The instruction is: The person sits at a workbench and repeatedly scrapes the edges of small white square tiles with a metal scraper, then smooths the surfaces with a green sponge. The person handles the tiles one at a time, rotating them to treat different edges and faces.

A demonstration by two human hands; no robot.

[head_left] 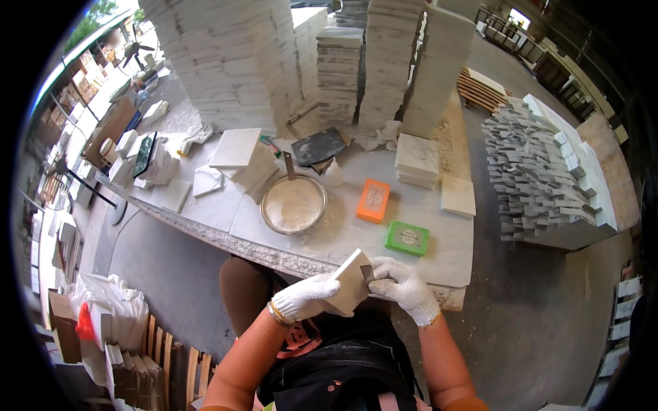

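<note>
My left hand (306,297), in a white knitted glove, grips a white marble tile (352,288) by its left side, tilted up over my lap at the table's front edge. My gloved right hand (404,283) pinches a small, thin grey piece (367,272) against the tile's right face. Whether that piece is a scraper blade or sandpaper cannot be made out. Beyond my hands on the table (274,250) lie a green block (407,238) and an orange block (373,201). A round metal bowl (293,204) of pale paste or powder has a dark-handled tool (289,164) in it.
Tall stacks of marble tiles (212,68) rise at the table's back. Smaller tile piles (417,159) stand nearer, with a dark slab (319,145) and a white bottle (334,174). A pallet-high stack of grey tiles (538,175) stands right, a fan (116,211) left.
</note>
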